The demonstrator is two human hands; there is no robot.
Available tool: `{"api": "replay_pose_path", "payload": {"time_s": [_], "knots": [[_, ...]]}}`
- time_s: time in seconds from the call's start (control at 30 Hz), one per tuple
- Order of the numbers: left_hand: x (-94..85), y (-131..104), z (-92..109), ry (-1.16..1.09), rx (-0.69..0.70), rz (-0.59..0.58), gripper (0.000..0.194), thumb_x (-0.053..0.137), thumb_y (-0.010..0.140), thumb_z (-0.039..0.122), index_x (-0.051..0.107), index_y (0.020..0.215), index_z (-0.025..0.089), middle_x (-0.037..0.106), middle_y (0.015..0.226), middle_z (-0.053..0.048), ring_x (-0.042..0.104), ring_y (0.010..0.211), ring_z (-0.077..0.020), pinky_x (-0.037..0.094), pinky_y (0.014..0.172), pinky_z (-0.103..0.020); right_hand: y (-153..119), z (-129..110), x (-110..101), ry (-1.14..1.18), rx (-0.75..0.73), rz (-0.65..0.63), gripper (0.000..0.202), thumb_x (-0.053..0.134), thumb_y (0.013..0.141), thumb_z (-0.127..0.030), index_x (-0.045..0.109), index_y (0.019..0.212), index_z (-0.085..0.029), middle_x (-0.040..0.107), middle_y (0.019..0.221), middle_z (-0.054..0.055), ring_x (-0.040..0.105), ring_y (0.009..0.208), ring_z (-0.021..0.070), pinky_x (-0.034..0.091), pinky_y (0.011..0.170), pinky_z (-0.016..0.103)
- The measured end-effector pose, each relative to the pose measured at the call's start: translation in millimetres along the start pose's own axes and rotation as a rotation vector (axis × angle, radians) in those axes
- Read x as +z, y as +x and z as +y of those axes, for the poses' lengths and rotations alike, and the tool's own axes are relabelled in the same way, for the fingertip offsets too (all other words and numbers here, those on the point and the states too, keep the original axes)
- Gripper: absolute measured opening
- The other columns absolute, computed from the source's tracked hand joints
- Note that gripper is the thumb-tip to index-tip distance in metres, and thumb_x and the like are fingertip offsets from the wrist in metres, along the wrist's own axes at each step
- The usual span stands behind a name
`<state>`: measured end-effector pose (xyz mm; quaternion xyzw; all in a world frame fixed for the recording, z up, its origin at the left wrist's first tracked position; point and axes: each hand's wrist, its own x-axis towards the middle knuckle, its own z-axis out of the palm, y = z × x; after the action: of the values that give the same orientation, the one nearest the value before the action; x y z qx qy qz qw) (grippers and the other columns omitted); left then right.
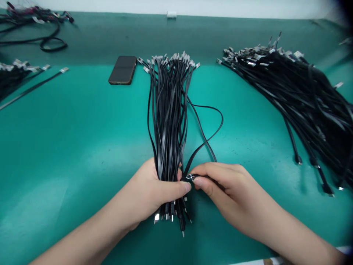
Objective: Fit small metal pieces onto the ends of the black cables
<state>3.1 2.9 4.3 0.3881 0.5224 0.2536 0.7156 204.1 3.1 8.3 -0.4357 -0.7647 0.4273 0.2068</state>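
A thick bundle of flat black cables (168,121) stretches up the middle of the green table, its pale connectors fanned at the far end. Near its lower end my left hand (160,186) is wrapped round it, thumb across the front, with metal-tipped plugs sticking out below. Just to the right, my right hand (217,187) pinches a cable end with a shiny metal tip between thumb and forefinger, close to my left thumb tip. One cable (220,119) loops out to the right of the bundle, above my right hand.
A dark phone (123,70) lies left of the bundle's far end. A big heap of black cables (298,88) covers the right side. More cables (16,75) lie at the left edge, with tangled wires (35,16) behind them. The green table (68,147) runs beneath everything.
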Motion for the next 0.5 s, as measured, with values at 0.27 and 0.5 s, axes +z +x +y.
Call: {"api": "replay_pose_path", "payload": {"time_s": [0.27,0.5], "knots": [[1.1,-0.6,2.8,-0.005,-0.001,-0.016,0.028,0.076,0.072,0.025,0.049,0.070,0.020,0.045,0.063,0.008,0.041,0.060,-0.0104,0.030,0.057,-0.027,-1.3,0.4,0.8,0.001,-0.009,0.004,0.020,0.051,0.105,-0.019,0.068,0.094,-0.021,0.069,0.080,-0.003,0.062,0.071,0.0117,0.044,0.064,0.024],[0.1,0.0,1.4,0.025,-0.028,0.019,0.027,0.078,0.072,0.025,0.051,0.072,0.021,0.046,0.063,0.009,0.041,0.060,-0.0104,0.031,0.056,-0.027,0.8,1.0,-5.6,-0.026,0.074,0.123,0.019,0.055,0.101,-0.020,0.066,0.086,-0.021,0.062,0.067,-0.004,0.052,0.056,0.0109,0.037,0.052,0.025]]}}
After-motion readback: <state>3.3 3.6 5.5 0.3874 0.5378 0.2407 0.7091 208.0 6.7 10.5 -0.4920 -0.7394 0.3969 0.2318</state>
